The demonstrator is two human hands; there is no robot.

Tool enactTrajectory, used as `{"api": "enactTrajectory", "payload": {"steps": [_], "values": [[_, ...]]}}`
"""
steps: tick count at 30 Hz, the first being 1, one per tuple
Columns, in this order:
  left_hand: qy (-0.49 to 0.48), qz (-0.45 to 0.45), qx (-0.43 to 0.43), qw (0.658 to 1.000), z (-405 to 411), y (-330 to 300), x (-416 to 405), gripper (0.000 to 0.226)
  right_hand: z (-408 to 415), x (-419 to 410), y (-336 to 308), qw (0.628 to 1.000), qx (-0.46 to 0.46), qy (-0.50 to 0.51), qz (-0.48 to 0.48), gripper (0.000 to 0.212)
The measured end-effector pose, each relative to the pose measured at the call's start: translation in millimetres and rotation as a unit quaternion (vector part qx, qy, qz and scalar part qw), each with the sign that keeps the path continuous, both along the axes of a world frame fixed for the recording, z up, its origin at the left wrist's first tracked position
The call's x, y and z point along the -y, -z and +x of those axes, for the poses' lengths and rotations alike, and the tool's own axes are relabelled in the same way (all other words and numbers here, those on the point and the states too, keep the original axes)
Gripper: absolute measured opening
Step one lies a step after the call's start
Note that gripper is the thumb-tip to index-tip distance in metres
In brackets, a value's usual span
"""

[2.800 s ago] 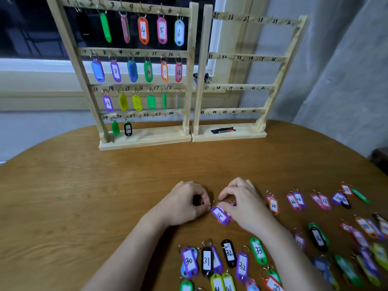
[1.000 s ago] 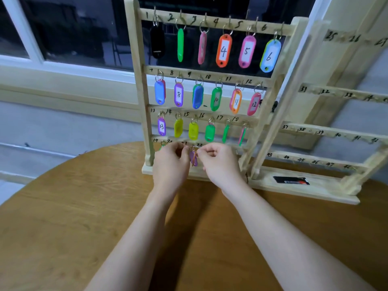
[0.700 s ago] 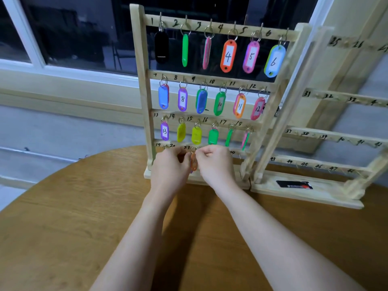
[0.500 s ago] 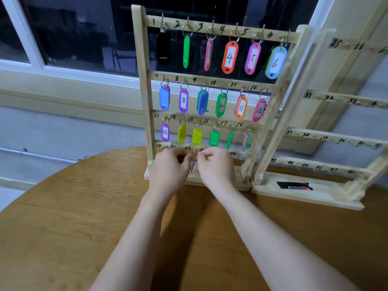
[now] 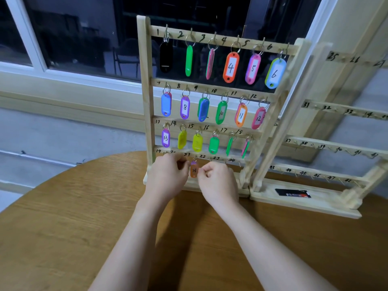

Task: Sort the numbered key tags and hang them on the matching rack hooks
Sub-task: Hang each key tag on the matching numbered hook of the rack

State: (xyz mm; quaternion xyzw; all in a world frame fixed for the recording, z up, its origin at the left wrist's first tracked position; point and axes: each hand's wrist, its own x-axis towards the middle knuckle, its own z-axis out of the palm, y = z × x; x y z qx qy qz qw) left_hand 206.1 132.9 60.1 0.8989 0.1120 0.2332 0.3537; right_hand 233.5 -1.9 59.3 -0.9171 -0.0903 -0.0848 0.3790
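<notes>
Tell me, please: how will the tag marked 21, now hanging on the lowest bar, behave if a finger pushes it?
The tag marked 21 probably swings freely, since it hangs from one ring on a thin hook. It looks like small plastic, so likely light and stiff. It may twist edge-on, as some higher tags do.

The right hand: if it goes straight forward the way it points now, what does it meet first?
Probably the bottom rail of the left rack, near marks 22 and 23, just beyond the right hand. Depth is unclear; tag 21 hangs just to its left.
</notes>
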Motion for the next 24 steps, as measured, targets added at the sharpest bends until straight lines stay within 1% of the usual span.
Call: {"api": "enactTrajectory", "payload": {"steps": [3,5,10,16,18,21,24], "values": [[0.012,0.020,0.020,1.000,-4,-8,-3,0.017,-2,16,3,1.000,0.003,-0.015,0.006,0.018],[0.031,0.015,0.038,0.999,-7,-16,-4,0.014,-3,29,3,1.000,0.003,-0.020,0.009,0.017],[0.112,0.013,0.036,0.993,-17,-37,17,0.016,-11,69,-4,0.999,0.000,-0.029,0.022,0.021],[0.239,0.096,0.004,0.966,-31,-43,89,0.010,-35,132,-23,0.999,-0.016,-0.011,0.046,0.022],[0.308,0.116,-0.028,0.944,-41,-35,121,0.009,-48,159,-30,0.998,-0.038,-0.006,0.043,0.021],[0.423,0.137,-0.134,0.886,-52,-15,160,0.013,-76,202,-33,0.998,-0.063,0.025,0.011,0.019],[0.497,0.124,-0.199,0.835,-59,0,180,0.015,-115,237,-26,0.993,-0.053,0.084,-0.065,0.020]]}}
